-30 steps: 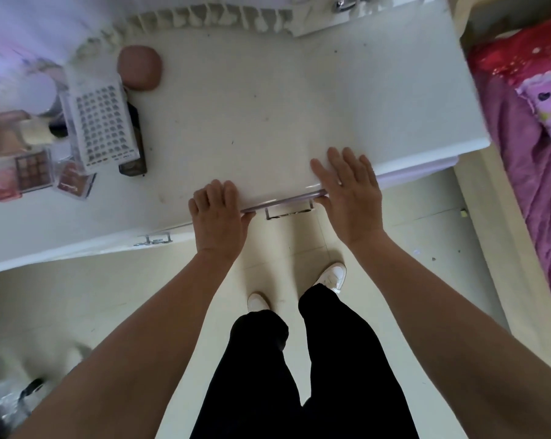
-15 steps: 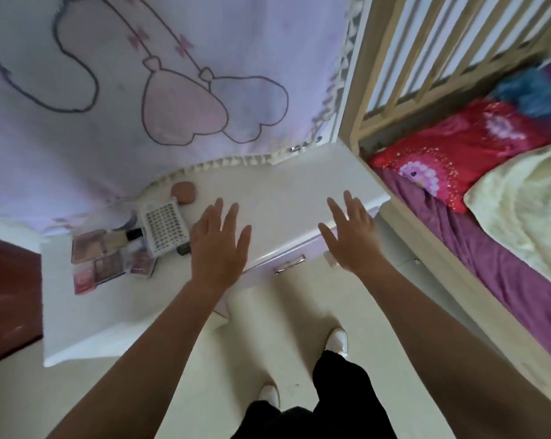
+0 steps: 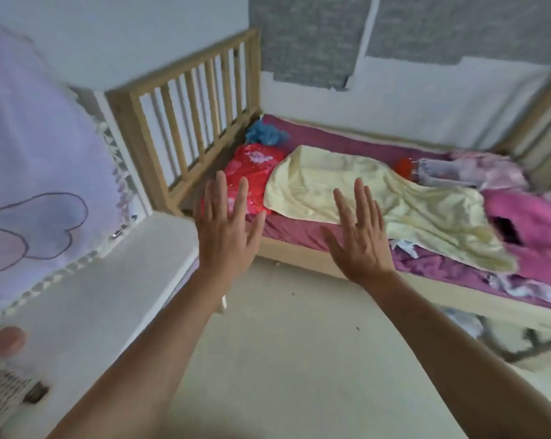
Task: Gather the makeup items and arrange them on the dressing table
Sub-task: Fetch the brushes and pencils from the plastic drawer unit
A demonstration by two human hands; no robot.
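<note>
White dressing table (image 3: 87,299) left; bed (image 3: 347,248) beyond, wooden rail (image 3: 192,122).

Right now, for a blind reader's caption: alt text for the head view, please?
Left hand and right hand hover open and empty before a bed with a yellow blanket and red pillow; a white dressing table sits left.

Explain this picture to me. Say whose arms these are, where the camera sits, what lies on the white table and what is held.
No machine: a person wears one camera on the head, so the arms are their own. The left hand and right hand hang in the air, fingers straight and spread, holding nothing. The white dressing table stands at the left; at its lower-left end lie a blurred pink round puff and a white patterned box. Ahead is a bed with a yellow blanket.
</note>
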